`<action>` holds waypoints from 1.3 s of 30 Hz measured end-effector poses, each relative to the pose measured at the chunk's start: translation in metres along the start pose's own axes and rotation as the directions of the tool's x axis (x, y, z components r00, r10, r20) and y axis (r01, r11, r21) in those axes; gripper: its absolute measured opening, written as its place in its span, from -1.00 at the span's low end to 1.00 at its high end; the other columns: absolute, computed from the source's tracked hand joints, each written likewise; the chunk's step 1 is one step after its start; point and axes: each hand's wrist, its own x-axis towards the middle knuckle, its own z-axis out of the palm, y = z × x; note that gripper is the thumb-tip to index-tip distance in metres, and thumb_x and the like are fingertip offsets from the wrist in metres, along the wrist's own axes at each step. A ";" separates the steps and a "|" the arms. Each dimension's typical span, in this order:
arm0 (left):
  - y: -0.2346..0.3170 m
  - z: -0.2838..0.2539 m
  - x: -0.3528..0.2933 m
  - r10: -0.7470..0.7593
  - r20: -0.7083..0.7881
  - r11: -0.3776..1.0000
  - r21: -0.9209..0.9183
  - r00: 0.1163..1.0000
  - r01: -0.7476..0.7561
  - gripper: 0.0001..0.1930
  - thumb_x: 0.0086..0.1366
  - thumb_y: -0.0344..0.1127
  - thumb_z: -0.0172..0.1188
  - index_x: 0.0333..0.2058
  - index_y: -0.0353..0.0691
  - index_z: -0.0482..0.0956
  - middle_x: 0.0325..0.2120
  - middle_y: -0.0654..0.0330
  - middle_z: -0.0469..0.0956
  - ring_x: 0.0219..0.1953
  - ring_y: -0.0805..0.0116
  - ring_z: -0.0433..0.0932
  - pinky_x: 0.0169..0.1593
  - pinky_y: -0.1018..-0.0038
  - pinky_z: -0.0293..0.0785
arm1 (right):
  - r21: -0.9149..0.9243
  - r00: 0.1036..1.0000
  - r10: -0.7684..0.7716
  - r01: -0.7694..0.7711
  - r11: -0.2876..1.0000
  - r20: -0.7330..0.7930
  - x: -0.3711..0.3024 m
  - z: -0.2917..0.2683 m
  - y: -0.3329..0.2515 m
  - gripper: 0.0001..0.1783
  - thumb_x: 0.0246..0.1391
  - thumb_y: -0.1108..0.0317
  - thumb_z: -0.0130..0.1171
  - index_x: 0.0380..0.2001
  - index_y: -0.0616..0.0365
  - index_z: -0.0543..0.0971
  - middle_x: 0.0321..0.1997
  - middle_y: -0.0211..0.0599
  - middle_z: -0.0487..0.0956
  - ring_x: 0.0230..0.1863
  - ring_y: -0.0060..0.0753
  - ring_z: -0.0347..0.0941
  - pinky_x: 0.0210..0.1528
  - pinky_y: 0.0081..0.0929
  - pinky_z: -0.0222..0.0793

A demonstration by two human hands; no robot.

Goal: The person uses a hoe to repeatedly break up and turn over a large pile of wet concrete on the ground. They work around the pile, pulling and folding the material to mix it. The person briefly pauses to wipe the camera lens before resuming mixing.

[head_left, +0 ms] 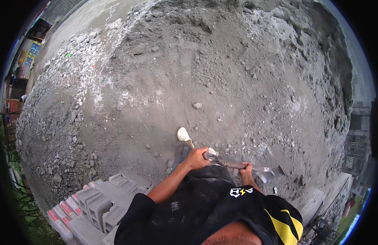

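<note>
Across the front of my body I hold a shovel point(233, 164), its handle end at my left and its metal blade point(272, 174) out to the right. My left hand point(197, 158) is closed round the handle's end. Farther along the shaft, close to the blade, my right hand point(246, 169) grips it with fingers wrapped round. The blade is off to my right side, above grey sandy ground point(156, 94). Under me, a white clog point(182, 134) shows on one foot; the other foot is mostly hidden behind the shovel and my hands.
Grey concrete blocks point(97, 204) are stacked at the lower left, beside red-and-white bags point(64, 214). A band of loose pale stones point(80, 77) runs along the left. Toward the far side the sand rises in a rough bank point(205, 24). A block wall point(362, 90) stands at the right.
</note>
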 end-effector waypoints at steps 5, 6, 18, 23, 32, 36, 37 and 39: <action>-0.028 -0.059 -0.097 -0.678 -0.025 0.556 -0.671 0.735 0.490 -0.84 -0.16 -0.48 0.21 -0.59 -0.25 0.37 -0.74 0.26 0.38 -0.76 0.46 0.35 -0.66 0.53 0.25 | -0.654 0.959 0.278 -0.177 0.736 0.054 -0.008 0.092 0.092 -0.91 0.00 0.41 -0.03 -0.47 0.21 0.38 -0.56 -0.28 0.42 -0.53 -0.39 0.37 -0.42 -0.43 0.42; -0.027 -0.060 -0.118 -0.746 -0.069 0.446 -0.790 0.662 0.420 -0.85 -0.14 -0.49 0.19 -0.60 -0.23 0.35 -0.74 0.25 0.36 -0.77 0.46 0.34 -0.66 0.53 0.25 | -0.731 0.947 0.312 -0.159 0.663 0.077 -0.014 0.113 0.116 -0.90 -0.02 0.41 -0.01 -0.47 0.23 0.39 -0.57 -0.28 0.41 -0.54 -0.38 0.37 -0.40 -0.43 0.42; -0.141 -0.015 0.052 -0.968 0.036 -0.147 -0.886 0.250 -0.439 -0.83 -0.03 -0.50 0.07 -0.65 -0.15 0.25 -0.75 0.33 0.19 -0.73 0.46 0.21 -0.59 0.47 0.24 | -0.862 0.844 0.281 0.498 -0.096 0.456 0.068 0.348 0.307 -0.69 0.01 0.16 0.00 -0.37 0.22 0.34 -0.60 -0.29 0.38 -0.61 -0.42 0.35 -0.62 -0.42 0.36; -0.232 0.003 0.085 -0.995 0.057 -0.091 -0.855 0.081 -0.511 -0.82 -0.02 -0.49 0.09 -0.64 -0.18 0.25 -0.76 0.31 0.20 -0.77 0.45 0.22 -0.62 0.49 0.24 | -0.884 0.878 0.410 0.377 -0.276 0.247 0.024 0.313 0.326 -0.57 0.06 -0.04 -0.17 -0.36 0.16 0.28 -0.59 -0.26 0.37 -0.75 -0.43 0.34 -0.73 -0.49 0.33; -0.268 0.028 0.122 -0.999 0.051 -0.039 -0.872 -0.012 -0.488 -0.65 0.11 -0.09 0.00 -0.70 -0.15 0.18 -0.83 0.31 0.14 -0.84 0.47 0.12 -0.77 0.54 0.10 | -0.807 0.934 0.315 0.313 -0.501 0.167 0.060 0.292 0.297 -0.19 -0.05 -0.35 -0.27 -0.39 0.38 0.37 -0.60 -0.15 0.39 -0.69 -0.32 0.37 -0.66 -0.45 0.31; -0.308 -0.004 0.196 -0.998 -0.054 0.067 -0.894 -0.042 -0.444 -0.68 0.12 -0.16 0.01 -0.69 -0.19 0.21 -0.83 0.28 0.18 -0.84 0.47 0.14 -0.78 0.54 0.11 | -0.783 0.910 0.352 0.378 -0.493 0.218 0.109 0.373 0.320 -0.16 -0.04 -0.35 -0.30 -0.31 0.42 0.31 -0.59 -0.11 0.40 -0.67 -0.32 0.38 -0.65 -0.44 0.32; -0.315 -0.011 0.222 -0.998 -0.053 0.063 -0.890 -0.036 -0.451 -0.68 0.12 -0.16 0.01 -0.69 -0.19 0.21 -0.83 0.28 0.18 -0.84 0.47 0.14 -0.78 0.54 0.11 | -0.777 0.894 0.389 0.403 -0.483 0.221 0.122 0.394 0.323 -0.15 -0.04 -0.34 -0.30 -0.28 0.44 0.29 -0.59 -0.10 0.40 -0.67 -0.31 0.39 -0.65 -0.43 0.32; -0.330 -0.022 0.272 -0.994 -0.101 0.106 -0.915 -0.034 -0.390 -0.69 0.11 -0.18 0.02 -0.70 -0.14 0.19 -0.83 0.28 0.17 -0.83 0.46 0.14 -0.76 0.54 0.11 | -0.802 0.905 0.349 0.391 -0.453 0.244 0.148 0.435 0.321 -0.15 -0.03 -0.32 -0.28 -0.24 0.45 0.26 -0.57 -0.07 0.41 -0.66 -0.30 0.40 -0.65 -0.40 0.32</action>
